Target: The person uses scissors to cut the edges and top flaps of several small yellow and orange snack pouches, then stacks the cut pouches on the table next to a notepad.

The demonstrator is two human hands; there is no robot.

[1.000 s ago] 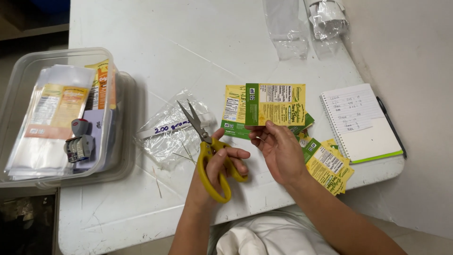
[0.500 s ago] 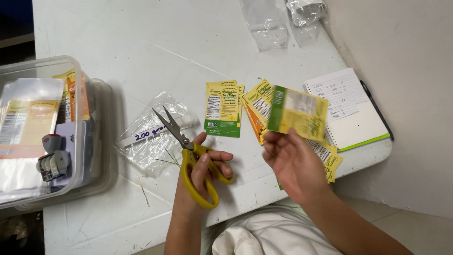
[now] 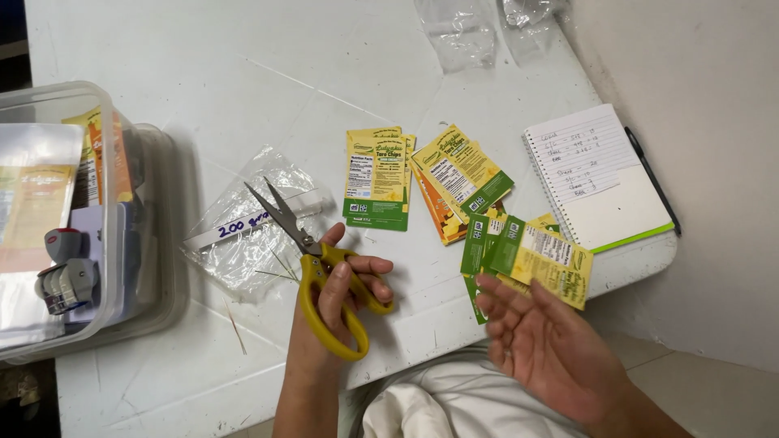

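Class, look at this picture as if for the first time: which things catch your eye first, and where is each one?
The yellow-handled scissors stand out first, gripped in the left hand near the table's front edge, blades open over a clear plastic bag. To the right, yellow and green printed labels lie fanned on the white table, and the right hand is open beside another small pile of them. A spiral notepad lies at the right edge.

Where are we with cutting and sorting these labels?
Done: cut yellow-green labels lie in two stacks on the table. In hand: the left hand holds open yellow scissors; the right hand is open beside a third label pile. Left: cannot tell; no uncut sheet shows.
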